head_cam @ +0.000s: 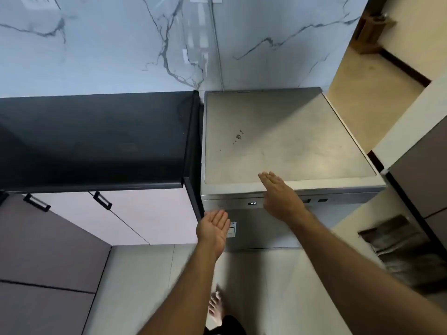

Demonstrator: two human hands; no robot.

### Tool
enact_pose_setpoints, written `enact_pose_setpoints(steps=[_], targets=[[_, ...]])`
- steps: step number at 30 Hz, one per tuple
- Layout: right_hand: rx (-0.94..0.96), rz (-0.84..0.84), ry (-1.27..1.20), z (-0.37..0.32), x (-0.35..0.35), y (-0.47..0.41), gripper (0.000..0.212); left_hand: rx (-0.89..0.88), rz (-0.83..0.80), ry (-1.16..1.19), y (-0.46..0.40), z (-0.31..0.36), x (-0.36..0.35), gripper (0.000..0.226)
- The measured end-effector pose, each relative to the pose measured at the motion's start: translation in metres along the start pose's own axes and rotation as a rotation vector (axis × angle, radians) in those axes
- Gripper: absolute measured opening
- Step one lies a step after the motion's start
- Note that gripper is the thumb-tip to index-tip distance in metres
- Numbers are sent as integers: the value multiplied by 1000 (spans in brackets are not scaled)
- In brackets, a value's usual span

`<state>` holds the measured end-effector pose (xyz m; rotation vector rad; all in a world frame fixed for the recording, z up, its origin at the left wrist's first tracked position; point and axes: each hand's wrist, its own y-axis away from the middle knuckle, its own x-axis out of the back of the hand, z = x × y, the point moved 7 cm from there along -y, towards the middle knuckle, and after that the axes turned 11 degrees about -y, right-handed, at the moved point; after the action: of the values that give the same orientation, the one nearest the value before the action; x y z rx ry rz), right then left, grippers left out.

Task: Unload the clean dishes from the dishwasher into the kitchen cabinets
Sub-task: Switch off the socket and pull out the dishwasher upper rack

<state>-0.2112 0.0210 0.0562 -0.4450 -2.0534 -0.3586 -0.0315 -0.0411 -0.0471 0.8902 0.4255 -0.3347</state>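
Note:
A grey free-standing dishwasher [278,136] stands against the marble wall with its door shut and a lit display [253,203] on the front panel. My right hand [280,197] reaches over the dishwasher's front top edge, palm down, fingers straight. Lower down, my left hand [214,229] is held in front of the door's left side, palm turned up, fingers straight and holding nothing. No dishes are in view.
A black countertop [96,139] adjoins the dishwasher on the left, above pale cabinet doors with black handles [102,200]. A dark mat [399,245] lies on the tiled floor at the right. My bare foot [216,308] shows below.

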Motion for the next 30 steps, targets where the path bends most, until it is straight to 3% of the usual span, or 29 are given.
enact_pose_setpoints(steps=[10, 19, 26, 30], targets=[[-8, 5, -71, 26, -12, -38, 64, -18, 252, 192, -48, -8, -5, 47], [10, 1, -88, 28, -16, -40, 61, -47, 269, 345, -52, -14, -13, 47], [76, -2, -48, 16, -1, -28, 68, -38, 171, 91, -29, 3, -38, 55], [111, 31, -7, 4, 24, -16, 71, -65, 268, -344, -4, 22, -64, 62]])
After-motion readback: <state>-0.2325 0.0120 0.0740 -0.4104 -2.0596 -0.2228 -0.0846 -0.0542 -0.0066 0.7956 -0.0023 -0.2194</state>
